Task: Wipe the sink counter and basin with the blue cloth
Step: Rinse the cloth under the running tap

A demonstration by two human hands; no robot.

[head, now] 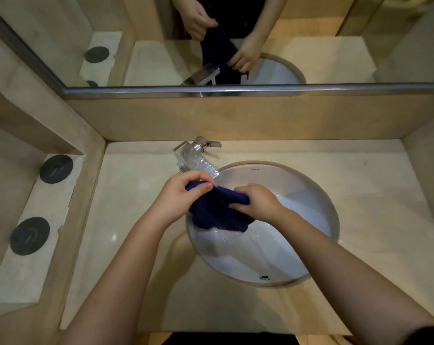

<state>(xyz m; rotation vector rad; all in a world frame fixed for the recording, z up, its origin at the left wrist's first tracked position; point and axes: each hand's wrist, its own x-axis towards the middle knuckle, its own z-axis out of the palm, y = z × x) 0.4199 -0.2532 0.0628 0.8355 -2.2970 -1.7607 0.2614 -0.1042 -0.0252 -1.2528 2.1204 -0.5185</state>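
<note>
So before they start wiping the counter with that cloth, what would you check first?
1. Grip: left hand and right hand both hold the blue cloth: ok.
2. Drips: the cloth hangs over the basin, not the counter: ok.
3. Faucet off: water appears to be running from its spout: not ok.
4. Cloth wrung out: cannot tell.
5. Basin draining: the drain is hidden: cannot tell.
</note>
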